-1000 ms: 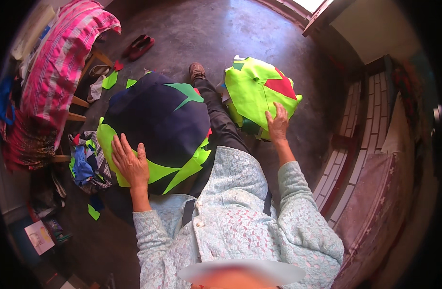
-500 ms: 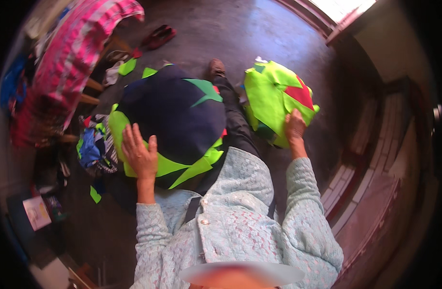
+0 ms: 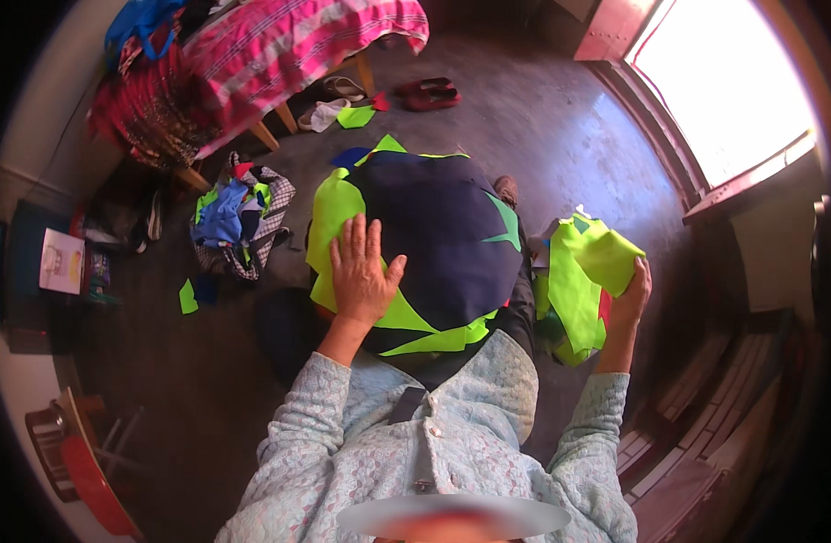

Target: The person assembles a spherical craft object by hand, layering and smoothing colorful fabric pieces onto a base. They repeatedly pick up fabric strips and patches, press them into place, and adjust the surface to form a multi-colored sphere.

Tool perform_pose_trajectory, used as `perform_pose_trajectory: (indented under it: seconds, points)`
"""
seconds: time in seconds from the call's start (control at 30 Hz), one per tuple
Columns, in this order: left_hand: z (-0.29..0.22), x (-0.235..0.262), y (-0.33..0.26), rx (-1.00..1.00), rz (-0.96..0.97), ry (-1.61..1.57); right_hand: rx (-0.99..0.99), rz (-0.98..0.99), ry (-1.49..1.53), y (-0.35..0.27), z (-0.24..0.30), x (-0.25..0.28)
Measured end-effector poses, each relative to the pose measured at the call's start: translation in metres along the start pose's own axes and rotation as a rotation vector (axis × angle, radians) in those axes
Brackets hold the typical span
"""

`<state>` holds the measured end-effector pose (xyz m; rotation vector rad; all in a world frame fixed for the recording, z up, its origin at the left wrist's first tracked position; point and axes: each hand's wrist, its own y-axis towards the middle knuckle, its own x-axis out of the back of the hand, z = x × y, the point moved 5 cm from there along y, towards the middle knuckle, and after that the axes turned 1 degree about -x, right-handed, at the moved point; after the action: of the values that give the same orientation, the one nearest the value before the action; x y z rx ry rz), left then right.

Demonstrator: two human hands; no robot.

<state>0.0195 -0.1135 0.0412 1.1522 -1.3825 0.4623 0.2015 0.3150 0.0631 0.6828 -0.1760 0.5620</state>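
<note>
A navy and neon-green patchwork cloth (image 3: 433, 249) lies spread over the person's lap, and everything else is placed from it. The left hand (image 3: 361, 276) rests flat on its left part, fingers spread apart, its grip closed on nothing. Just right of the cloth, the right hand (image 3: 631, 299) has its grip clamped on a bundle of neon-green fabric (image 3: 583, 285) with a red patch showing at its lower edge. Left of the cloth a heap of mixed clothes (image 3: 239, 213) sits on the dark floor (image 3: 542, 118), with small green scraps (image 3: 188, 297) near it. Beyond the cloth stands a bed with a pink striped cover (image 3: 289, 45); red shoes (image 3: 429, 92) lie by it.
</note>
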Motion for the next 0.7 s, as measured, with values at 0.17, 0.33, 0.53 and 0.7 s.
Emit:
perform_pose_trajectory:
  seconds: [0.17, 0.33, 0.53, 0.7]
  points:
    - [-0.001, 0.002, 0.001, 0.013, 0.001, -0.028, -0.373, 0.065, 0.563, 0.039, 0.053, -0.106]
    - [0.000, 0.003, 0.000, 0.027, -0.013, -0.048, 0.079, 0.126, -0.066, 0.035, 0.166, -0.212]
    - [0.000, 0.000, -0.001, 0.035, -0.030, -0.034, 0.445, 0.738, -0.316, -0.055, 0.190, -0.339]
    - [0.000, 0.003, -0.001, 0.055, -0.030, -0.074, 0.551, 0.774, -0.285, -0.068, 0.187, -0.333]
